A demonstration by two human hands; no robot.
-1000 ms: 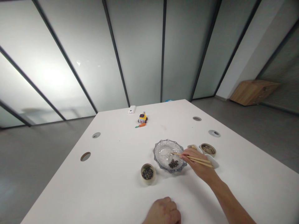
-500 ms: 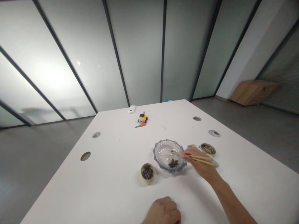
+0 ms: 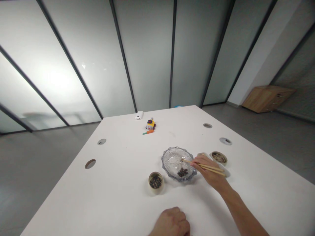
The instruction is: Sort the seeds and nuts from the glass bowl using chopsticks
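My right hand [image 3: 206, 168] is closed around a pair of wooden chopsticks [image 3: 209, 167], their tips over the inside of a scalloped clear glass bowl [image 3: 169, 168]. Whether the tips hold anything is too small to tell. A small cluster of dark beans [image 3: 182, 172] lies in the near part of that bowl. To its left stands a small round cup [image 3: 156, 190] with more dark beans in it. My left hand [image 3: 172, 222] rests as a fist on the table, nearer to me than the cup; no object shows in it.
Beside my right hand are a round container of pale, slender pieces [image 3: 219, 157] and a white dish [image 3: 225, 170], partly hidden. Farther back on the white table [image 3: 123, 183] lie a yellow toy vehicle [image 3: 150, 124], an orange carrot-shaped item [image 3: 149, 132] and a white device [image 3: 139, 115].
The dark bean seen at the chopstick tips earlier no longer shows clearly there. My right hand has barely shifted, and my left fist stays in place.
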